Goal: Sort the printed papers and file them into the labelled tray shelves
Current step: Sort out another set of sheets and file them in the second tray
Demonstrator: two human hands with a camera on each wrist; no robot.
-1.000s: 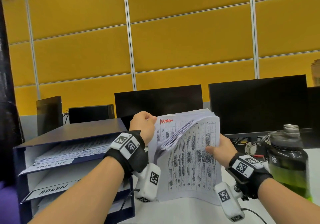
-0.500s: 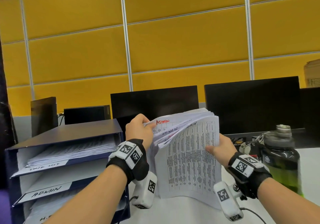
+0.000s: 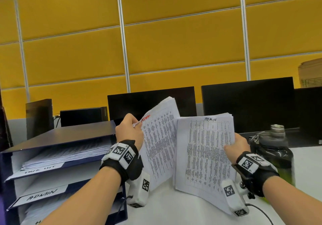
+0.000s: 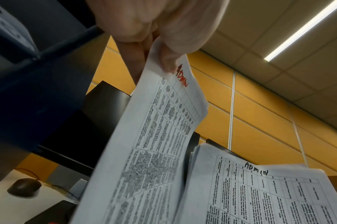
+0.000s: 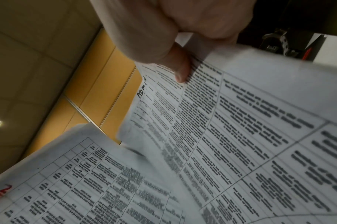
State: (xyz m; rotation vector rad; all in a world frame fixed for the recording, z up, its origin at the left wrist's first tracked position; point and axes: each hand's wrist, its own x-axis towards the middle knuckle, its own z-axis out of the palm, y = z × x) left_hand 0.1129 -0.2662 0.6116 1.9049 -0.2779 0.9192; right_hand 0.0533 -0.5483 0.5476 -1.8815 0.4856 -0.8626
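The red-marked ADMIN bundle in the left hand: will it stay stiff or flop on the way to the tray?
Probably floppy: the red-marked ADMIN bundle is thin paper, pinched at one top corner by the left hand, and already bows in the left wrist view. It looks light, so the grip should hold. Its loose sheets may fan out entering the ADMIN shelf.

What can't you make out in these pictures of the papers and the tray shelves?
- Printed table text on the red-marked sheets and the right hand's stack: too small in the head view, blurred in both wrist views.
- Bottom shelf label of the tray shelves: cut off by the head view's lower edge.
- Top shelf label: too faint to read surely.
- Right hand fingers: hidden behind the stack.
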